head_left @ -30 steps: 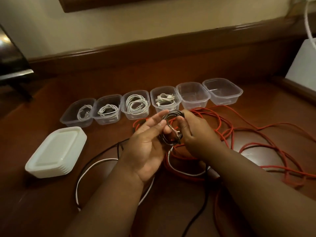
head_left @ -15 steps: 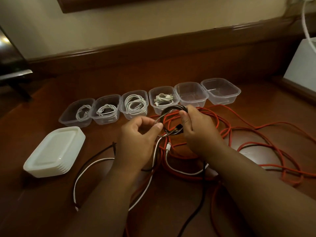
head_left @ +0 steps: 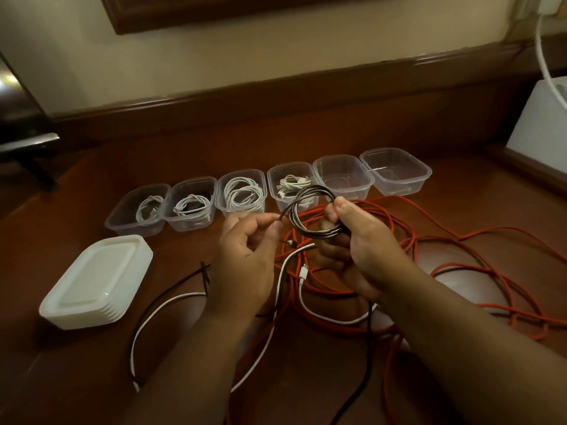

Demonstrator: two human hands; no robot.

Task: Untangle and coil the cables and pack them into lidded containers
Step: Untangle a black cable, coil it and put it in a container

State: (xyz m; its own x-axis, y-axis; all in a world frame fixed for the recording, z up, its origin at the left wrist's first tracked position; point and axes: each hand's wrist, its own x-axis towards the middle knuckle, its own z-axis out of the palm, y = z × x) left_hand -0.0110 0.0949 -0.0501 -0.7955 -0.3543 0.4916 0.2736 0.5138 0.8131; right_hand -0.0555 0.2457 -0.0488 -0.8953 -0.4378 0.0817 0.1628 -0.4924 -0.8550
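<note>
A dark braided cable coil (head_left: 302,210) hangs above the table between my hands. My right hand (head_left: 365,250) grips the right side of the coil with thumb on top. My left hand (head_left: 248,253) pinches the cable's loose end at the coil's left edge. A row of clear containers stands behind: the left ones (head_left: 138,210) (head_left: 190,205) (head_left: 241,191) (head_left: 290,182) each hold a coiled white cable, and the right two (head_left: 343,176) (head_left: 397,170) hold nothing. A stack of white lids (head_left: 95,280) sits at the left.
A long red cable (head_left: 460,268) sprawls in loops over the right of the wooden table (head_left: 76,378). Loose white cable (head_left: 159,311) and black cable (head_left: 365,363) lie under my arms. A white box (head_left: 540,127) stands at the far right; a raised wooden ledge runs behind the containers.
My left hand has drawn back from the coil and now pinches only the cable's end. The coil has lifted slightly and tilted, held by my right hand.
</note>
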